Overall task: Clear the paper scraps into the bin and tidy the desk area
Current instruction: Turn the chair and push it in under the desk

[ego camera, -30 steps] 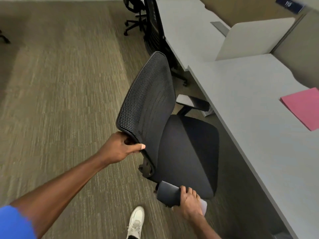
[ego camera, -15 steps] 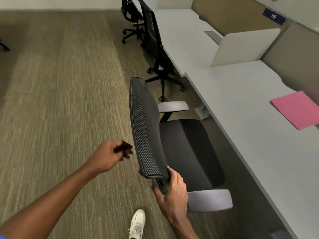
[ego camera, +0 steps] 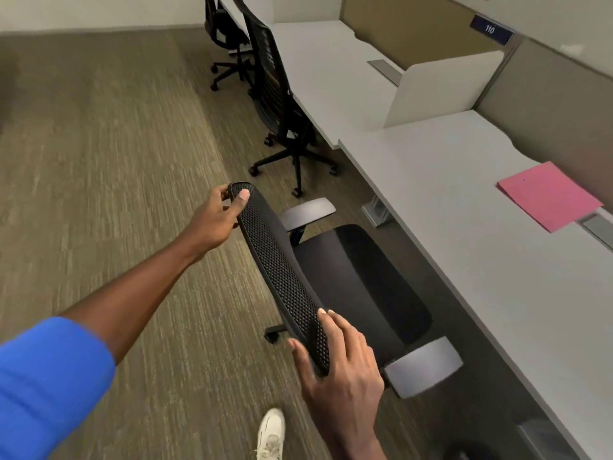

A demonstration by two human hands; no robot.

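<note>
A person's left hand (ego camera: 217, 216) curls its fingers (ego camera: 243, 198) closed over the far top corner of the office chair (ego camera: 358, 280) backrest; the right hand (ego camera: 341, 370) clamps the near corner, fingers spread over the mesh. Beyond the fingers, pink paper (ego camera: 549, 195) lies on the grey tabletop (ego camera: 464, 227).
</note>
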